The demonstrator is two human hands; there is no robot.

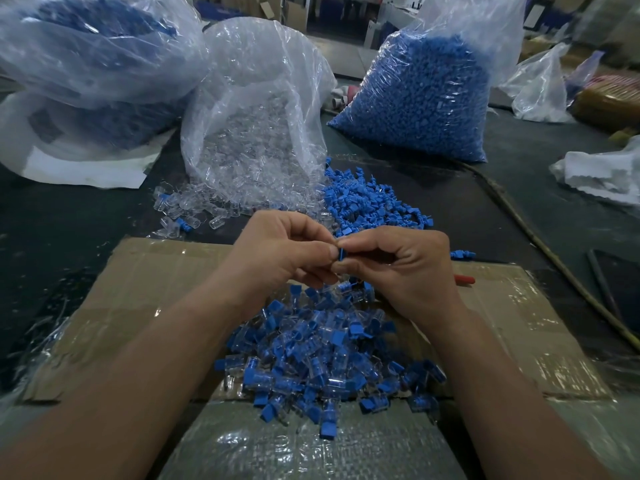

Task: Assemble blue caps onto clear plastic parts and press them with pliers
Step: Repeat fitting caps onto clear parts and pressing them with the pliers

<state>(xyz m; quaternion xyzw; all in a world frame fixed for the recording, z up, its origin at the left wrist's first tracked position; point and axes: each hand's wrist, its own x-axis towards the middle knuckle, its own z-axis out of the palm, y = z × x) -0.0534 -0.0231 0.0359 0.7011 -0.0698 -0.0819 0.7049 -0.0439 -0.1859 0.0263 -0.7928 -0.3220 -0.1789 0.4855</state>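
Left hand [277, 251] and right hand [398, 261] together pinch one blue cap [340, 255] above the near pile of assembled parts [318, 362].

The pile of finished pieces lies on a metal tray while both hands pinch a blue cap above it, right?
No tray: the head view shows the pile on flattened cardboard. Left hand and right hand do pinch a blue cap above it.

The dark tabletop [69, 216] carries a flattened, taped cardboard sheet [145, 289] at its near middle. Beyond it stand a bag of clear plastic parts [256, 126] and a bag of blue caps [415, 98]. Loose clear parts [187, 206] and loose blue caps [367, 202] lie spilled just in front of the bags.
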